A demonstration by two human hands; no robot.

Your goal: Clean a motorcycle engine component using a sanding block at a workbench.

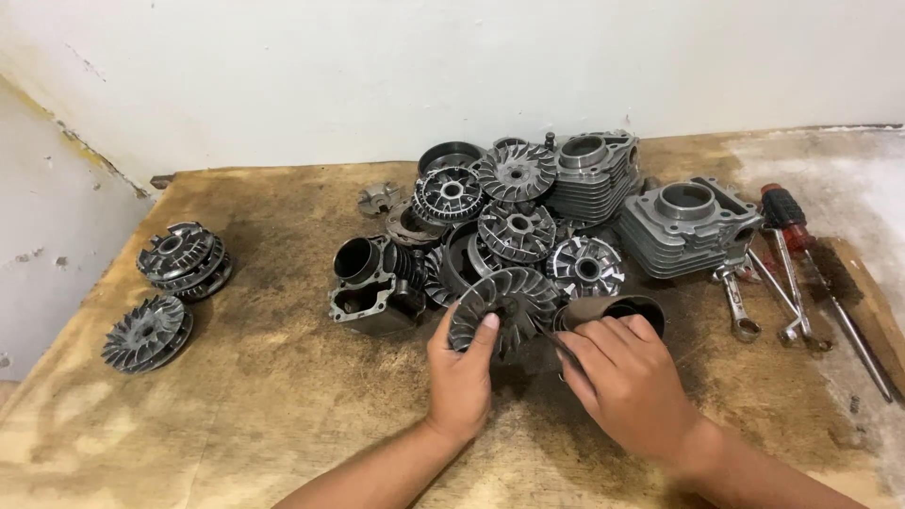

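Note:
My left hand (460, 372) grips a round finned metal pulley disc (509, 303), tilted up on edge near the middle of the wooden table (283, 396). My right hand (624, 377) is just right of the disc, its fingers curled over a dark metal sleeve (617, 309) lying on its side. Whether it also pinches a thin dark tool at the disc's edge is unclear.
Behind the hands lies a heap of finned discs (517, 172), a dark engine casing (372, 283) and two finned cylinder blocks (683, 226). Wrenches and a red-handled screwdriver (787, 221) lie at the right. Stacked discs (181, 259) and another pair (146, 332) sit at the left edge.

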